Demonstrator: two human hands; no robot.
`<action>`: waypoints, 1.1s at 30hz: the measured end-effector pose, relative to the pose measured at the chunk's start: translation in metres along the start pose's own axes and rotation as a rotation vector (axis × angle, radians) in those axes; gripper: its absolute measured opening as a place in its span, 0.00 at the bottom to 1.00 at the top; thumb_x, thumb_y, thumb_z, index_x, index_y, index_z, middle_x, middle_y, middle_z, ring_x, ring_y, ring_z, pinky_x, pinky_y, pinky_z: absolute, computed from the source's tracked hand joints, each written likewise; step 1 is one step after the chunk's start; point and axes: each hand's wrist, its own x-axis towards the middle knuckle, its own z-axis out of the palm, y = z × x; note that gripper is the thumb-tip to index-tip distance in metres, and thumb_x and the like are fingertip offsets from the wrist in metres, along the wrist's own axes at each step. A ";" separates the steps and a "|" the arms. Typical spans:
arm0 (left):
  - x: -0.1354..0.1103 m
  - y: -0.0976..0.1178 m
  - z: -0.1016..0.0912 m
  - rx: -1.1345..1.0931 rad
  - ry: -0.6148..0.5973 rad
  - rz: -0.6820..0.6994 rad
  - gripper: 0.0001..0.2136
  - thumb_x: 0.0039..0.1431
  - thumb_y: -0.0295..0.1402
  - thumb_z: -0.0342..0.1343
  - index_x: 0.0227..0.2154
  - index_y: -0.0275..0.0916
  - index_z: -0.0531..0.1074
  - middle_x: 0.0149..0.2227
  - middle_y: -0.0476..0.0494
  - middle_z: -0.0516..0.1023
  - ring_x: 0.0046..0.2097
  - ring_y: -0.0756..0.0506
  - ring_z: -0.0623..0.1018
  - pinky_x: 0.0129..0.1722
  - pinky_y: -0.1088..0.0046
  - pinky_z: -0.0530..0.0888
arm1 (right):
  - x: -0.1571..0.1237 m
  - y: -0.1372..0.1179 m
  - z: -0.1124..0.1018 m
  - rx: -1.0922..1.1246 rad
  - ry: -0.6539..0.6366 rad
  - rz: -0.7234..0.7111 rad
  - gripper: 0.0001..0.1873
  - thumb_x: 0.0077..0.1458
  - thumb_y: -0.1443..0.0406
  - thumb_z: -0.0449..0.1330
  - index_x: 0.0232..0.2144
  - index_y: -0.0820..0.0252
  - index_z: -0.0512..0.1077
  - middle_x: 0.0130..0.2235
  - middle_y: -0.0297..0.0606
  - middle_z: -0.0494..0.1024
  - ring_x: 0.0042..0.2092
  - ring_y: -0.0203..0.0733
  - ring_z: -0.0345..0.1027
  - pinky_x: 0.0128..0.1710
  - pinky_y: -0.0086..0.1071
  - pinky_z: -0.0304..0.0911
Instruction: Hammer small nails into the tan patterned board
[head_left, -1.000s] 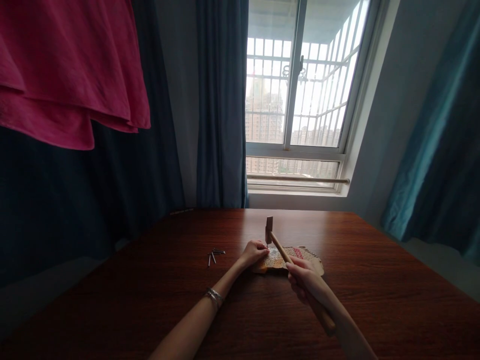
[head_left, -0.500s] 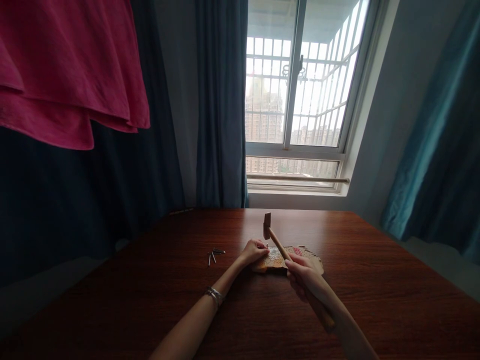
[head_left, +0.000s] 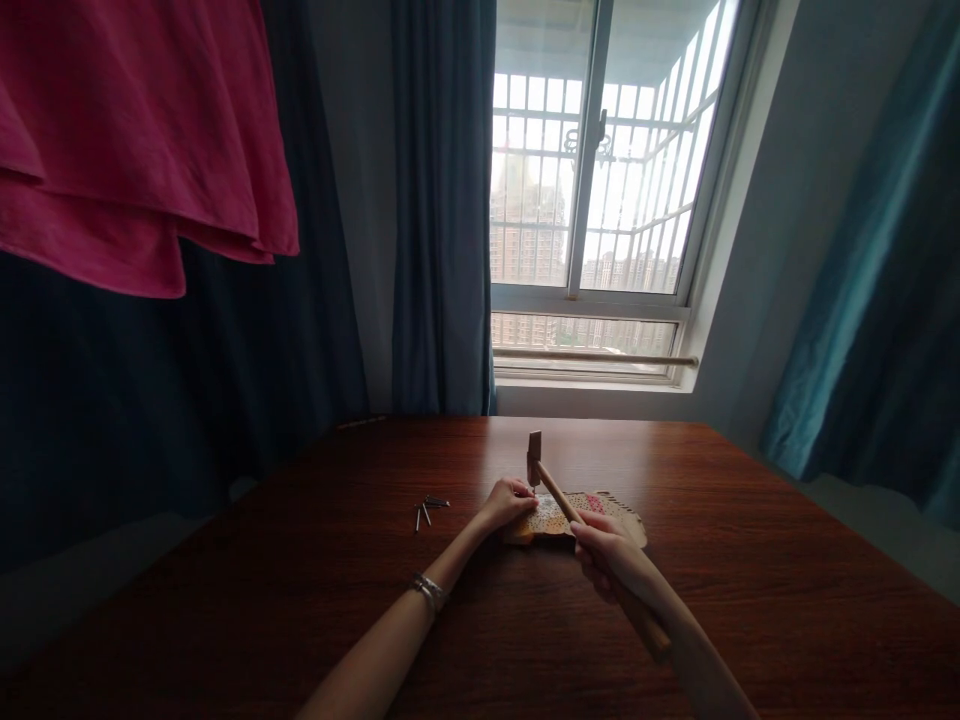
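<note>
My right hand (head_left: pixel 606 548) is wrapped round the wooden handle of a hammer (head_left: pixel 559 493). The hammer's head is at the upper left end, right over a nail (head_left: pixel 534 490) and seemingly touching its top. With its fingertips, my left hand (head_left: pixel 511 501) pinches that small upright nail at the left end of a board (head_left: pixel 622 515). The board is tan with a ragged edge, speckled with white, yellow and red patches of small dots. Part of it is hidden behind my right hand and the hammer handle. Several loose nails (head_left: pixel 426 514) lie left of my left hand.
The brown wooden table (head_left: pixel 300 590) stretches out around the board. Beyond its far edge are a window (head_left: pixel 589 200) with bars outside and a blue curtain (head_left: pixel 444 220). A pink cloth (head_left: pixel 142 140) hangs at the upper left.
The hammer head has come down slightly onto the nail's top. My left hand keeps its pinch, and the board and loose nails stay in place.
</note>
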 end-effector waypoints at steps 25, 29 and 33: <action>0.001 -0.005 0.002 0.008 0.000 0.021 0.10 0.46 0.37 0.60 0.24 0.34 0.79 0.29 0.45 0.77 0.33 0.48 0.74 0.33 0.76 0.68 | -0.005 0.003 -0.002 0.050 0.015 -0.040 0.20 0.45 0.52 0.59 0.34 0.58 0.61 0.18 0.22 0.63 0.10 0.25 0.49 0.07 0.21 0.42; 0.000 -0.003 0.001 0.023 0.007 -0.003 0.10 0.46 0.38 0.60 0.24 0.34 0.79 0.30 0.44 0.77 0.33 0.47 0.74 0.33 0.76 0.68 | -0.002 0.006 -0.001 0.017 0.027 -0.011 0.21 0.44 0.51 0.58 0.36 0.58 0.61 0.17 0.21 0.63 0.10 0.26 0.49 0.06 0.21 0.43; 0.000 -0.002 0.001 0.008 0.012 0.017 0.10 0.46 0.37 0.60 0.24 0.35 0.79 0.29 0.44 0.77 0.32 0.48 0.74 0.32 0.76 0.68 | -0.002 0.007 0.002 0.003 0.043 -0.021 0.20 0.44 0.51 0.59 0.33 0.58 0.62 0.17 0.22 0.63 0.10 0.26 0.50 0.07 0.21 0.42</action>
